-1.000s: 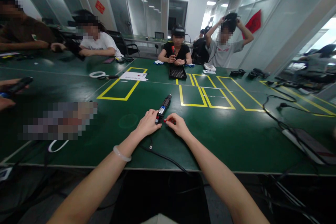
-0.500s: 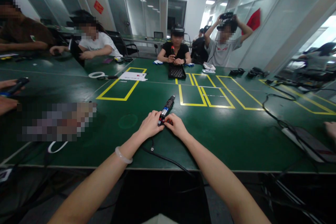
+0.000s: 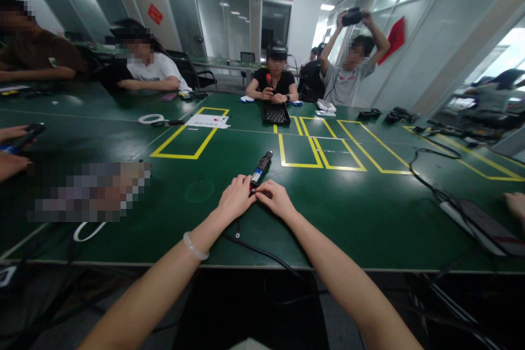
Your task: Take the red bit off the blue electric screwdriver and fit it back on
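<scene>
A slim black tool with a blue and red band (image 3: 261, 168) lies on the green table (image 3: 353, 213), pointing away from me. My left hand (image 3: 235, 198) has its fingers curled round the tool's near end. My right hand (image 3: 277, 198) pinches a small red part against that same end; its fingertips touch those of my left hand. A pale bangle sits on my left wrist. A thin black cable (image 3: 254, 248) runs from under my hands toward the table's near edge.
Yellow tape rectangles (image 3: 324, 153) mark the table beyond the tool. A black tray (image 3: 276, 114) stands before a seated person opposite. Cables and a power strip (image 3: 471, 219) lie at the right. Other people's hands (image 3: 10, 147) hold a dark tool at the left edge.
My right hand has closed in from a small gap until its fingertips meet my left hand at the tool's near end. The person at the far side has lifted a headset overhead.
</scene>
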`<control>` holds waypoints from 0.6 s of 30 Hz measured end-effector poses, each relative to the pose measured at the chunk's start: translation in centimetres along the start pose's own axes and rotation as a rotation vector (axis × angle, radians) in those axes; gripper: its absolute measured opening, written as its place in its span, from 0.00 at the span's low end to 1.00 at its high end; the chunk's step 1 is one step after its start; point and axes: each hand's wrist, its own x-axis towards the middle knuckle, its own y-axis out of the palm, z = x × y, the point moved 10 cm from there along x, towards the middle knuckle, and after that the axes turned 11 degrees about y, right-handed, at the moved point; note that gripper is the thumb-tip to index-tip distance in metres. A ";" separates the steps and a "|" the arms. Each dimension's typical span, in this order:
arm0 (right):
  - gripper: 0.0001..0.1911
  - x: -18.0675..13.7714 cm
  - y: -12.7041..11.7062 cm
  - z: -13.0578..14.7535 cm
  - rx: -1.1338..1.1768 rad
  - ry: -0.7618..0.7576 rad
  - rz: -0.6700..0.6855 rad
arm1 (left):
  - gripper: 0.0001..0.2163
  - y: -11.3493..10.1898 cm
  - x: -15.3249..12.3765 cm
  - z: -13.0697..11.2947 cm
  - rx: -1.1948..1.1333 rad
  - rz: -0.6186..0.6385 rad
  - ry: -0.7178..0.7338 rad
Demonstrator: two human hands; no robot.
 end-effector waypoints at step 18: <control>0.06 0.0 -0.4 -0.7 0.016 0.061 -0.008 | 0.32 -0.9 -3.8 13.8 0.002 0.060 -0.279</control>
